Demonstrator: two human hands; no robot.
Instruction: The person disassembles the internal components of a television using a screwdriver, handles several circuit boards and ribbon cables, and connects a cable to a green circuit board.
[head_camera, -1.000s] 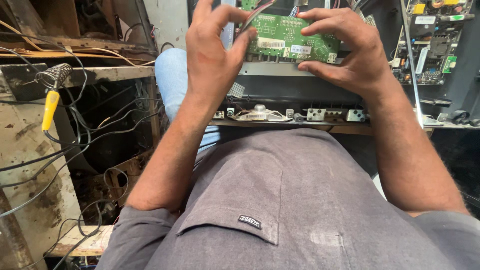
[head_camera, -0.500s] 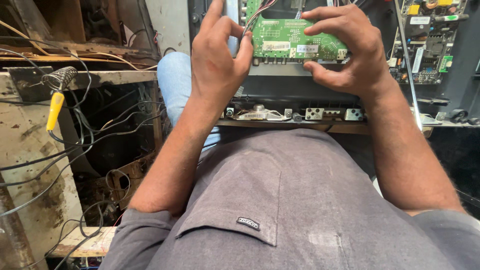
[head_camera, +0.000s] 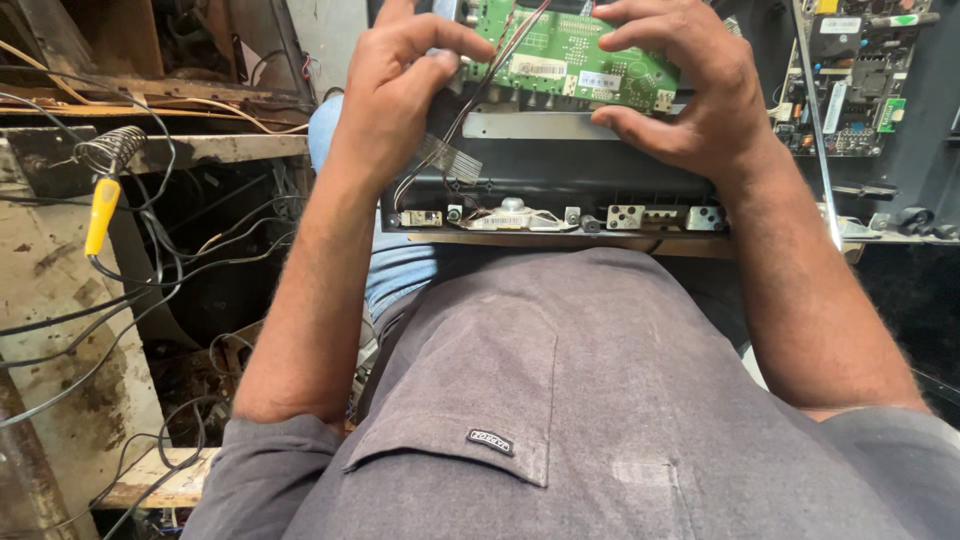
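While both hands grip it: green rectangular circuit board (head_camera: 575, 55) atop black metal chassis (head_camera: 560, 185).
Left hand (head_camera: 395, 90) fingers pinch its left edge; right hand (head_camera: 685, 85) fingers clamp its right edge; grip edges only, sparing thin red-black wires (head_camera: 470, 95).

Head-worn view, steeply downward, seemingly close

Both my forearms reach forward and upward from my chest, bare below short grey sleeves, elbows bent and held apart. My left hand (head_camera: 395, 90) is raised with the wrist bent, fingers curled, thumb and forefinger pinched together at the tips. My right hand (head_camera: 690, 85) sits level with it, fingers arched over and thumb pressed in underneath, gripping.
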